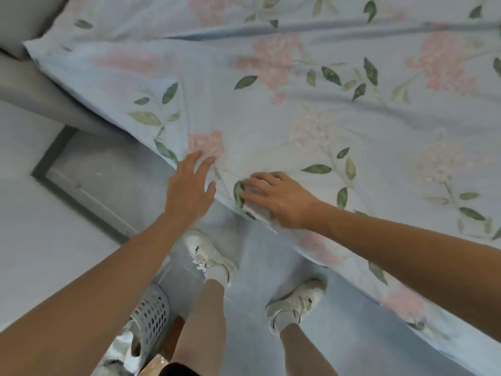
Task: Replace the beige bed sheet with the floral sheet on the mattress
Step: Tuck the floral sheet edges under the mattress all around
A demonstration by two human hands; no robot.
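Bare forearms enter from 7 and 4 o'clock. Left hand (189, 185), fingers spread and straight, lies at the edge of the floral sheet (311, 109), which covers the bed from 10 to 4 o'clock. Right hand (279, 199), just beside it at 3 o'clock, curls its fingers around a bunched fold of the sheet's edge. White sneakers (210, 257) stand on the floor below; a perforated laundry basket (151, 316) sits at 7 o'clock.

Floral sheet (311, 109): pale blue-white cloth, pink blossom clusters, green leaves. Lay spread over bed, filling far and right of view. Long shallow folds ran across far part. Near edge hung over bedside, running diagonally from far left to near right. Small bunch of cloth gathered at near edge. Beige sheet not seen.
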